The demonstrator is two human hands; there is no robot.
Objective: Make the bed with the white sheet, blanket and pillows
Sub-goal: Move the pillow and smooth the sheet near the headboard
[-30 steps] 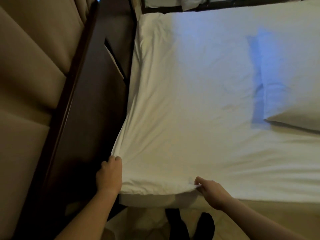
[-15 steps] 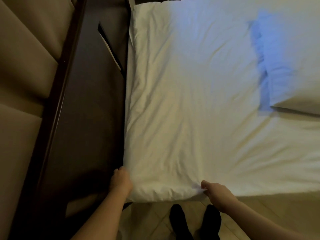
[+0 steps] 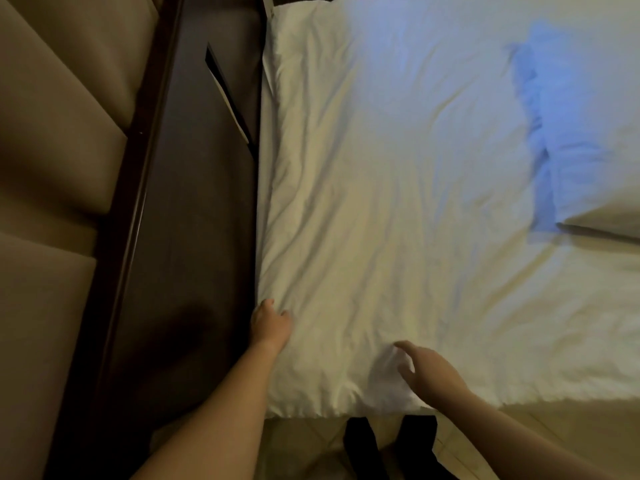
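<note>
The white sheet (image 3: 398,202) lies spread over the mattress, wrinkled, and its near left corner hangs over the bed's corner. A white pillow (image 3: 595,161) rests on the sheet at the right. My left hand (image 3: 272,322) is at the sheet's left edge near the corner, with fingers curled down over the edge beside the dark wood. My right hand (image 3: 427,374) hovers just over the sheet near the front edge. Its thumb and fingers are spread apart and blurred, and a small bright bunch of fabric lies under them.
A dark wooden ledge (image 3: 194,237) runs along the bed's left side, with tan padded panels (image 3: 52,168) beyond it. My feet in black socks (image 3: 388,445) stand on the tan floor below the bed's front edge. The tan bed base (image 3: 571,431) shows at the lower right.
The sheet corner has been drawn down over the mattress corner. My left hand slid up along the left edge. My right hand let go of its pinch and lifted over the sheet.
</note>
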